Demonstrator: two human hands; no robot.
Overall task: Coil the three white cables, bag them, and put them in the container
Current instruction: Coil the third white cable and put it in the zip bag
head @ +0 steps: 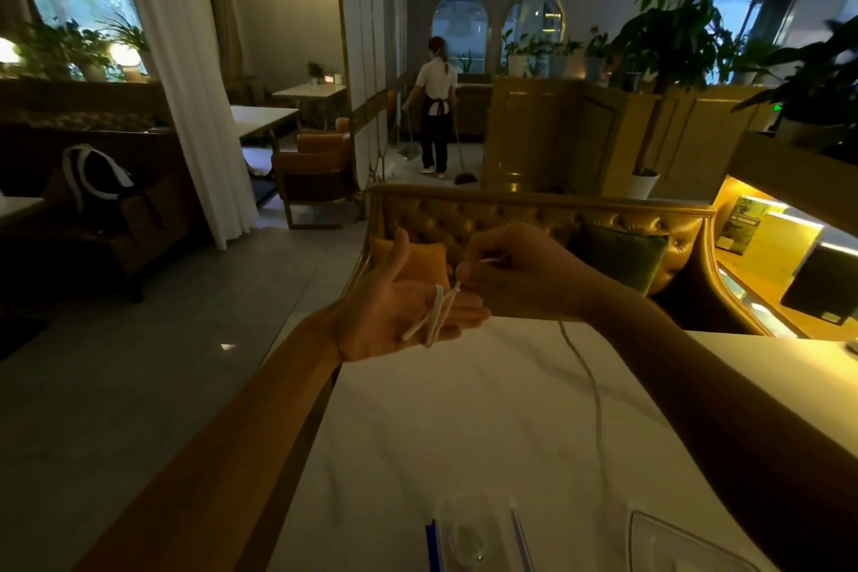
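Observation:
My left hand (399,316) is held palm up above the far edge of the white table (464,432), fingers flat and together. A white cable (436,314) is wound in a few loops around those fingers. My right hand (520,274) pinches the same cable just past the left fingertips. The cable's free length (589,386) hangs from the right hand and trails over the table toward me. A clear plastic bag (469,534) lies at the table's near edge. A clear container (673,543) shows at the bottom right, partly cut off.
A gold tufted sofa (534,218) with cushions stands just beyond the table. A lit counter (780,255) is on the right. Further back, a person (436,107) sweeps the floor. Grey floor tiles (162,362) lie to the left.

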